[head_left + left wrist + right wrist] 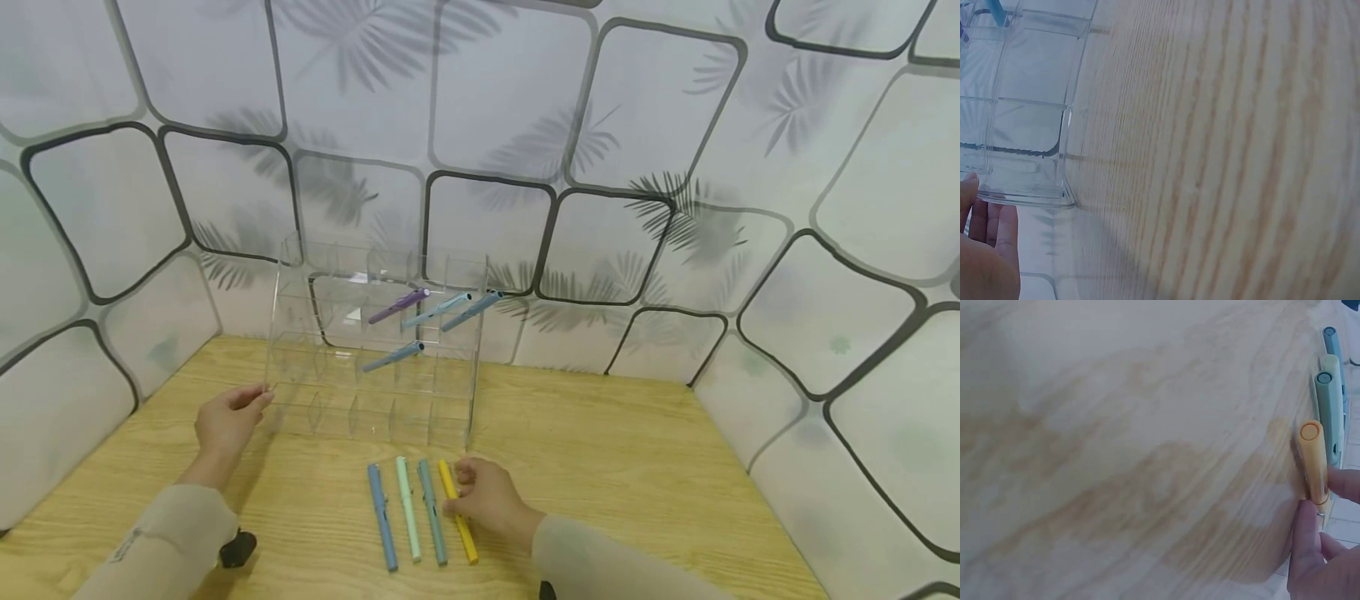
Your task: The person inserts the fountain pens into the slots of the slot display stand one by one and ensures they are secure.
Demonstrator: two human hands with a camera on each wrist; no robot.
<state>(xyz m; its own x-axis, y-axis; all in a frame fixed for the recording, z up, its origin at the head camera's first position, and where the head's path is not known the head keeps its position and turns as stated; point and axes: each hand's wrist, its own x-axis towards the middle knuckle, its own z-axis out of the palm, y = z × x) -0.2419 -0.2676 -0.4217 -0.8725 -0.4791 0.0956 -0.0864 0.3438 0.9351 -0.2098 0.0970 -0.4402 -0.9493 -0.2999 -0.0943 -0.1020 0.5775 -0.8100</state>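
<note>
A clear acrylic display rack (pixel 411 425) with tiered compartments stands on the table. My left hand (pixel 228 425) holds its left side edge, with the thumb on one side of the panel and the fingers on the other in the left wrist view. In front of the rack, my right hand (pixel 491 497) pinches a yellow pen (pixel 1314 456) between thumb and fingers. The pen lies at the right end of a row beside a teal pen (pixel 432 512), a mint green pen (pixel 408 508) and a blue pen (pixel 382 517).
Up in the rack lean a purple pen (pixel 397 307), a light blue pen (pixel 438 310), a blue pen (pixel 472 311) and, one tier lower, a grey-blue pen (pixel 393 357). Patterned cloth (pixel 495 242) encloses the wooden table (pixel 615 467) at the back and sides.
</note>
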